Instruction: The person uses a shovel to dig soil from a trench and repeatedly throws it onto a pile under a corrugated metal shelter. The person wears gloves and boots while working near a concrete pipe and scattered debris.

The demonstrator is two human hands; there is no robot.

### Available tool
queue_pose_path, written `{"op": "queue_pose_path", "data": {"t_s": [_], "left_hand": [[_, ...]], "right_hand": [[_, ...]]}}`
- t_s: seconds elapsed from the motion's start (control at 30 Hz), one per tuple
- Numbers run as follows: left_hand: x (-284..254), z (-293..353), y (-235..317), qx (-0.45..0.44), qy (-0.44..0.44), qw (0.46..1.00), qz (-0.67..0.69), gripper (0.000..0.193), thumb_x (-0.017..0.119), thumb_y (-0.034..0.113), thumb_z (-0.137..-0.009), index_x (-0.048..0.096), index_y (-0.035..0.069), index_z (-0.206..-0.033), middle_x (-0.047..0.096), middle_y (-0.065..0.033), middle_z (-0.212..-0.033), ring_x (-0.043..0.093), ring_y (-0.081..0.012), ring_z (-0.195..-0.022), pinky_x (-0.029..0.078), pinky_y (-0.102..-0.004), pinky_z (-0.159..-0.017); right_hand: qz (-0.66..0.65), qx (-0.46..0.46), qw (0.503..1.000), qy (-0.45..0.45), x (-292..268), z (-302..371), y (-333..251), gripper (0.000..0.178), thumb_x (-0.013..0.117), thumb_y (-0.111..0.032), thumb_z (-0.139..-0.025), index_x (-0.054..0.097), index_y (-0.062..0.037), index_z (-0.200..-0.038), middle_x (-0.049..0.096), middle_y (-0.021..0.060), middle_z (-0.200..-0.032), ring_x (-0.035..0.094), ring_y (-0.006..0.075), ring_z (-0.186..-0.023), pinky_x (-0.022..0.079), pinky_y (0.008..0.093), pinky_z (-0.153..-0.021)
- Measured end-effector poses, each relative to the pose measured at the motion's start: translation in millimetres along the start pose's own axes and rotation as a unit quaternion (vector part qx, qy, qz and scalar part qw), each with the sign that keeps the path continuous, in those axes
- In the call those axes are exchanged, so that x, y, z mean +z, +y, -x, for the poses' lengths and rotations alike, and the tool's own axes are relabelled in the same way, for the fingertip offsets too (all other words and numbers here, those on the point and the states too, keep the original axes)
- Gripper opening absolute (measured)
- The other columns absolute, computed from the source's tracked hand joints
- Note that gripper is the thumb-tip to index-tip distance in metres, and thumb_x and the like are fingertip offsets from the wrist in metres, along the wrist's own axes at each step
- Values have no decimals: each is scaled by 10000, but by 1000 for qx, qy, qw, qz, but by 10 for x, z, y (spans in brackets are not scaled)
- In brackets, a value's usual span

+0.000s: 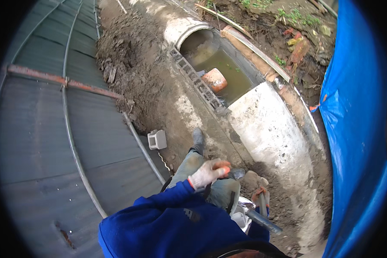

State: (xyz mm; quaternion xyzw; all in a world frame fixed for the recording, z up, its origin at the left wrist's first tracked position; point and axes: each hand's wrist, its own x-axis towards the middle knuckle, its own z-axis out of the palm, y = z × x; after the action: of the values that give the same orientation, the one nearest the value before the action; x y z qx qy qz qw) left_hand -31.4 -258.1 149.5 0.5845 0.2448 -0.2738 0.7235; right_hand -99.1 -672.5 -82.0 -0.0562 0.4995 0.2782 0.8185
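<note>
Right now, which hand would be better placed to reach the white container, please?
Likely the left hand: it looks empty and nearer the white container; the right hand holds a grey rod.

left hand point(208, 174): over legs point(189, 167) | right hand point(261, 195): grips stick point(262, 206), probably a handle | murky water point(239, 84) ahead

The camera is worn on my head and looks steeply down, in a wide round view. My blue shirt point(172, 219) is close, at the lower edge; my left hand point(208, 173) lies beyond it, and my boot point(198, 137) farther below. Toward the top, it faces the pit point(238, 81). The tarp point(357, 120), at right, bends near the rim.
</note>
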Motion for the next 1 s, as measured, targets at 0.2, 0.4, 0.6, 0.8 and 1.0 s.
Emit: {"op": "queue_pose_path", "data": {"t_s": [0.2,0.4,0.6,0.8,1.0], "left_hand": [[-670,-440,-649,-94,69,981,155,264,705,188,-994,671,36,-1207,718,-36,-971,705,-144,-845,592,-300,-735],[-1546,-1182,-955,-251,-59,922,288,320,611,414,-1036,612,112,-931,538,-4,-671,509,-133,-528,434,-323,-480],[-1924,-1621,-962,-336,-37,883,326,307,450,478,-1086,507,202,-965,230,27,-570,236,-133,-446,159,-350,-451],[-2242,-2037,-1029,-211,107,780,580,294,498,389,-1066,603,118,-1112,578,-46,-658,523,-223,-489,460,-426,-491],[-3385,-2415,-1346,-199,238,943,118,465,533,316,-973,655,84,-588,631,-120,-553,565,-271,-484,499,-397,-560]], "right_hand": [[-43,198,979,-1,1012,-87,443,237,732,-227,-976,573,-87,-870,624,-34,-780,618,92,-673,556,237,-668],[91,190,977,15,2062,-780,1567,428,729,-351,-995,560,16,-1137,561,13,-859,536,72,-652,516,233,-615],[24,244,969,-10,3108,-818,2681,538,621,-370,-1067,518,66,-1365,518,-8,-879,488,46,-654,485,201,-576],[145,245,956,-68,3935,-223,3608,616,531,-391,-1101,340,-12,-1547,588,70,-1010,609,129,-751,573,255,-667],[437,70,859,-256,4672,1102,3179,830,635,-530,-1018,292,-86,-1629,474,217,-1491,552,333,-1293,508,428,-1040]]}}
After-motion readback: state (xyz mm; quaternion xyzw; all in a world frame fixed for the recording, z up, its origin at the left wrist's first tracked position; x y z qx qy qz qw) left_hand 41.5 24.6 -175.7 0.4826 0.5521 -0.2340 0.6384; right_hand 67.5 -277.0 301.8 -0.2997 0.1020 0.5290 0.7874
